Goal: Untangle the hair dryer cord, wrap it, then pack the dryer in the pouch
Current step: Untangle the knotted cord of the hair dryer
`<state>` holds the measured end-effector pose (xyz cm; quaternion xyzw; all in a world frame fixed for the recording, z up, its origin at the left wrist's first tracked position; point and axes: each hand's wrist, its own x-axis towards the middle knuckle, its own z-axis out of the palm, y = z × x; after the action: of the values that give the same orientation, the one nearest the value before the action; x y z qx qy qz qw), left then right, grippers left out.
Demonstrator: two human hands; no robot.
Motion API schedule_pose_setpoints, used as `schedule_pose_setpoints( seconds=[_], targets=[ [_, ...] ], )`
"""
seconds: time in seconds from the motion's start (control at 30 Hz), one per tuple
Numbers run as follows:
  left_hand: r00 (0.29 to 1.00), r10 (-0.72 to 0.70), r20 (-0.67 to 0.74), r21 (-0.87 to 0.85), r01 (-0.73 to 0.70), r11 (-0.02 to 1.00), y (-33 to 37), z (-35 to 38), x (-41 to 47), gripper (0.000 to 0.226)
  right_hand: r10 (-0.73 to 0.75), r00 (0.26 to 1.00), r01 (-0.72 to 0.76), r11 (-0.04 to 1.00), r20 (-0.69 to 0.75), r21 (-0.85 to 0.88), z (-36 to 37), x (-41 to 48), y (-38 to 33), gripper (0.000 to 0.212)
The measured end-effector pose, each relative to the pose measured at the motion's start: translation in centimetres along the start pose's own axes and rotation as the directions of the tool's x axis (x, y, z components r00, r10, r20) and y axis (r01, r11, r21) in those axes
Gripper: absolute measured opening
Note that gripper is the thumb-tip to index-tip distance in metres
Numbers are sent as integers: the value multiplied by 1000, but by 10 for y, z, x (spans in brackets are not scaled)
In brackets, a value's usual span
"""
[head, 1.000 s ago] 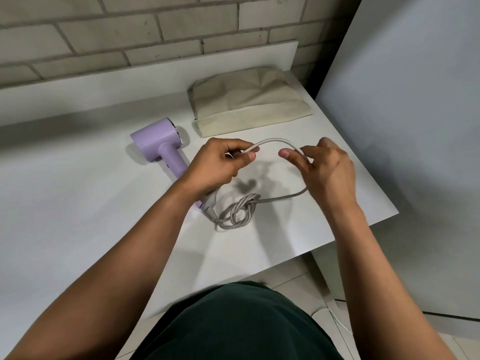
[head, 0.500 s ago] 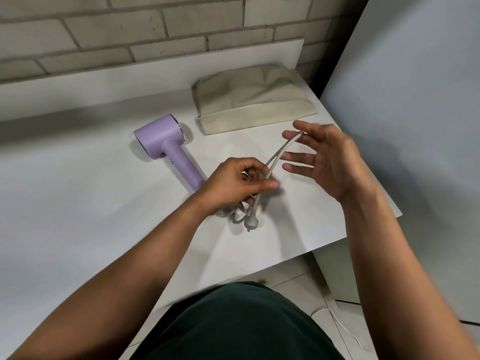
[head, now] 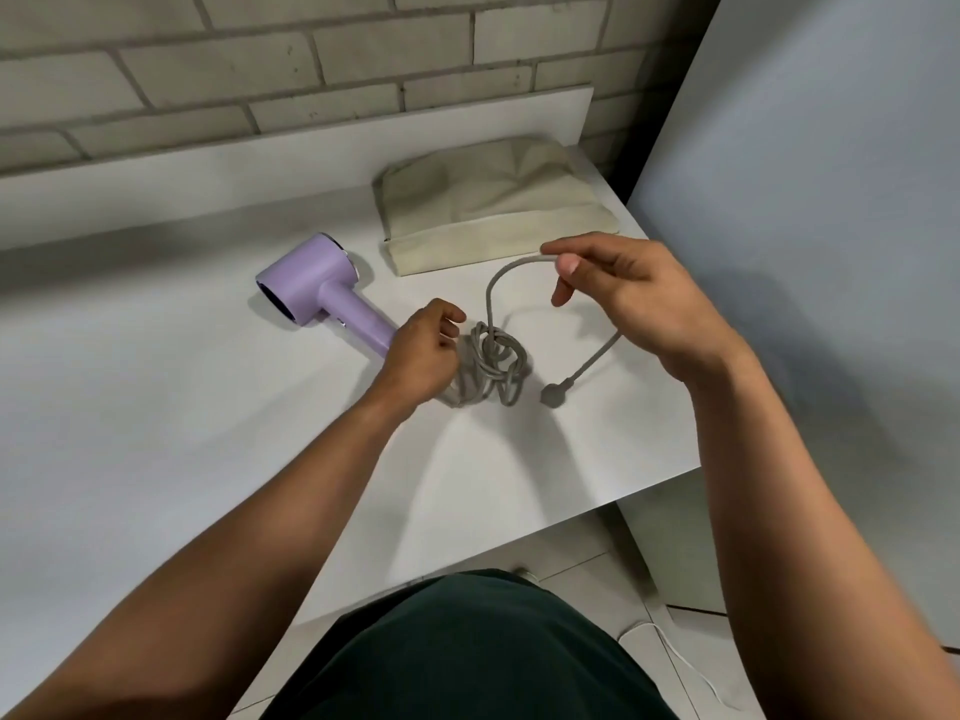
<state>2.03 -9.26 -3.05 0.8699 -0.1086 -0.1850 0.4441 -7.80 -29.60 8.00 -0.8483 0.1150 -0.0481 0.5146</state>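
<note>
Dropped since, the plug [head: 553, 394] lies on the white table [head: 208, 418]; my right hand [head: 639, 298] pinches the looped cord [head: 489, 298], left hand [head: 423, 353] curled at the tangle [head: 493, 358] (grip unclear); brick wall [head: 311, 49] behind.

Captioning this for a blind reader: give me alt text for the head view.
The right hand pinches a raised loop of grey cord above its knotted tangle on a white table, the left hand curled beside it. A lilac hair dryer lies left of the hands, a beige pouch behind, the plug on the table.
</note>
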Motion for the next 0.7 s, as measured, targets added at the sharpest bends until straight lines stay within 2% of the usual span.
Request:
schedule_pose_setpoints(
  seconds=[0.03,0.13,0.2,0.23,0.27,0.3,0.47,0.6,0.7],
  targets=[
    [999,-35,37,-10,36,999,3,-1,3,37,-44,999,45,996,5,-74,0,-1,-1,19],
    [972,-213,95,-182,227,957,10,1,10,35,-178,983,181,958,34,-221,2,-6,-3,17],
    [972,-189,140,-125,207,970,14,4,11,35,-266,962,272,913,62,-303,3,-8,-3,17],
    [975,-161,151,-95,176,980,15,6,10,22,-282,956,293,896,81,-333,3,-9,-2,18],
    [979,-135,151,-100,151,983,15,7,10,7,-286,953,303,887,100,-349,2,-10,0,19],
    [981,-132,145,-136,152,979,12,7,11,6,-284,952,306,883,114,-356,1,-11,2,20],
    [969,-124,213,-481,214,850,4,-11,1,19,-200,967,249,869,156,-428,-8,-18,18,24],
    [949,-27,314,-520,195,831,-2,-31,-15,29,-190,974,227,822,125,-522,-5,-21,23,29],
    [946,-43,322,-535,219,816,-2,-38,-24,30,-201,974,223,810,100,-543,-2,-21,19,20]
  ],
)
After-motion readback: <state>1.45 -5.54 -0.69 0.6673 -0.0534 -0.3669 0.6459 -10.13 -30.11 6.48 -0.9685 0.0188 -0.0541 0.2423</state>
